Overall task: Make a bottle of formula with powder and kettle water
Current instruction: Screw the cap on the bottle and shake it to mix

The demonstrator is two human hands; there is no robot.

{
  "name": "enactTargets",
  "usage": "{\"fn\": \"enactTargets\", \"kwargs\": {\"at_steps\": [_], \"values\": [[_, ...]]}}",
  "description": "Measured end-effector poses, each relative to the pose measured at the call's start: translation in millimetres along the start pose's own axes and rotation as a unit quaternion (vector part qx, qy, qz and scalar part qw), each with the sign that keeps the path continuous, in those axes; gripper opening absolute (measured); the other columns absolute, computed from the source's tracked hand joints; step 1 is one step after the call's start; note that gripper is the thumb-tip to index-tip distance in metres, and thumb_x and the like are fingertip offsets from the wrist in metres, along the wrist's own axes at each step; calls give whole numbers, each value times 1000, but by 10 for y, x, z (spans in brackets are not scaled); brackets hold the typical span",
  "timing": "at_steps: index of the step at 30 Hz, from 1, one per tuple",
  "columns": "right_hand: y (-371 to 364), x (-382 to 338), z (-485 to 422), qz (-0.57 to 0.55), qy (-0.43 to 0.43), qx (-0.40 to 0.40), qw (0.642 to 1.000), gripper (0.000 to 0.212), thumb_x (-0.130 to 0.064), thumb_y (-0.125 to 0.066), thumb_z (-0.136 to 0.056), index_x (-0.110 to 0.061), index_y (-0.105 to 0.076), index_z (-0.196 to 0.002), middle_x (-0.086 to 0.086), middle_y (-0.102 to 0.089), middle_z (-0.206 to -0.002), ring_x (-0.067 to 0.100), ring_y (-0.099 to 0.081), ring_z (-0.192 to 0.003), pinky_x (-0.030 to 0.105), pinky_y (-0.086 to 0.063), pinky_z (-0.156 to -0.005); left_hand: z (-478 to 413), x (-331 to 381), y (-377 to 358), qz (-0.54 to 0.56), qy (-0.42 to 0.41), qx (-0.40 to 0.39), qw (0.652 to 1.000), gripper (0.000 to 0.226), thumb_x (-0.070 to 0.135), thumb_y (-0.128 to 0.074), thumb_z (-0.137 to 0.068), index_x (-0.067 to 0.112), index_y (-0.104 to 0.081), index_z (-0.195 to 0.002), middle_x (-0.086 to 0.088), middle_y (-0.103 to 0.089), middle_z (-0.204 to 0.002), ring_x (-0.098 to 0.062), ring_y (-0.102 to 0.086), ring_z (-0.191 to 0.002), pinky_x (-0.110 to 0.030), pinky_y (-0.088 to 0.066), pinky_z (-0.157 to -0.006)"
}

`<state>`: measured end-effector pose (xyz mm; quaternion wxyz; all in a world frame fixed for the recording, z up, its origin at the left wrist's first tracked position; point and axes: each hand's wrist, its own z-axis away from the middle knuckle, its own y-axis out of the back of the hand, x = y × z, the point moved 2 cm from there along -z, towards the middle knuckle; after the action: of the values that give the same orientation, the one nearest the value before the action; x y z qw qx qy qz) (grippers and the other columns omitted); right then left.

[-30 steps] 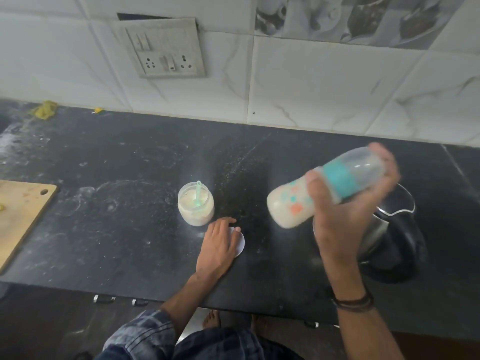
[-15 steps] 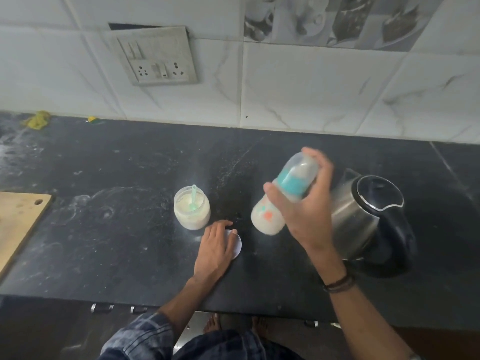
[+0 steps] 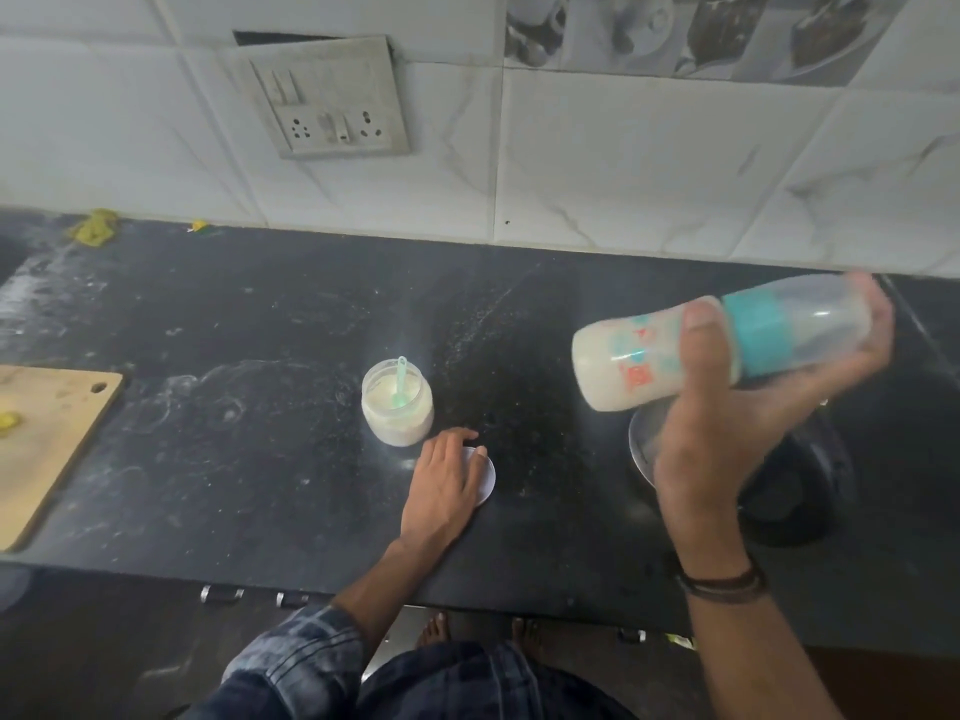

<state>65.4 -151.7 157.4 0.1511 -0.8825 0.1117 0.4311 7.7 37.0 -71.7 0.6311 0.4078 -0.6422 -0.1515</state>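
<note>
Looking like the shaking step here: gripping the bottle in the right hand, fingers curled round it, tipped almost sideways in the air above the kettle, with milky mix filling the base end. Resting the left hand flat and relaxed on the white lid on the worktop, just beside the open powder jar with the scoop inside. For doing it well, probably: wrapping tight round the teal collar, pinning the cap with a fingertip, swinging from the wrist in short strokes, staying clear of kettle and jar, checking for clumps before stopping.
</note>
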Motion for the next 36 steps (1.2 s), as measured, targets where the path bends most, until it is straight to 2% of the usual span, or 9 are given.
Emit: {"fn": "enactTargets", "kwargs": {"at_steps": [2,5,10,14,20,24,29,33,36], "values": [[-74,37,36,59,5,-13,998,73,-20,-79,-87,-3,-31,-140,-3,-44,-134,8,-56,-117,33,-51,-98,4,7,7,-1,-10,5,1000,23,24,-50,-103,12,-57,-121,0,-59,-122,-16,-46,-114,-28,-37,-103],[-107,258,146,76,-48,-191,977,74,-4,-86,-76,-2,-42,-135,-27,-48,-127,-13,-54,-108,10,-43,-93,14,24,17,-16,-43,14,999,17,13,-55,-101,6,-60,-116,-8,-62,-120,-17,-45,-111,-36,-42,-101],[-20,69,31,24,0,-10,1000,73,-10,-77,-87,4,-27,-139,12,-42,-131,1,-56,-113,27,-52,-93,0,-12,-3,2,2,3,1000,29,31,-47,-102,14,-57,-123,1,-59,-124,-16,-48,-115,-26,-36,-103],[-94,305,104,84,-48,-176,980,75,-5,-87,-76,0,-43,-136,-17,-48,-128,-13,-53,-111,11,-42,-96,4,11,14,-8,-21,3,1000,25,24,-50,-102,9,-58,-120,-4,-60,-123,-18,-47,-115,-26,-35,-103],[10,87,-16,66,48,6,997,79,-14,-76,-87,12,-23,-140,10,-37,-132,-1,-52,-120,27,-49,-99,5,8,3,-10,-15,0,1000,24,23,-51,-103,9,-59,-120,-4,-60,-123,-22,-50,-115,-35,-41,-103],[-65,354,99,90,-33,-200,975,77,-10,-88,-77,-7,-42,-138,-28,-47,-127,-10,-55,-109,16,-46,-95,5,1,11,-1,-5,-4,1000,28,28,-47,-103,11,-58,-123,-2,-59,-125,-20,-49,-116,-28,-36,-104],[5,66,-20,74,65,-38,994,78,-7,-77,-84,25,-25,-132,13,-35,-126,-11,-48,-116,14,-42,-98,5,27,11,-16,-8,-1,1000,22,19,-53,-104,8,-59,-122,-5,-60,-125,-21,-49,-117,-32,-38,-103],[-75,377,91,125,-24,-207,970,78,-13,-89,-75,-4,-42,-136,-21,-46,-131,-12,-51,-113,14,-42,-97,2,-6,3,-6,-1,-8,1000,29,29,-48,-103,12,-57,-124,-1,-59,-126,-19,-48,-118,-31,-38,-104],[-13,273,19,91,15,-138,986,79,-1,-86,-75,10,-36,-135,-8,-42,-130,-12,-49,-116,11,-40,-99,0,3,-3,-9,4,-6,1000,25,24,-51,-104,11,-57,-124,-2,-59,-126,-19,-48,-117,-26,-36,-103]]}}
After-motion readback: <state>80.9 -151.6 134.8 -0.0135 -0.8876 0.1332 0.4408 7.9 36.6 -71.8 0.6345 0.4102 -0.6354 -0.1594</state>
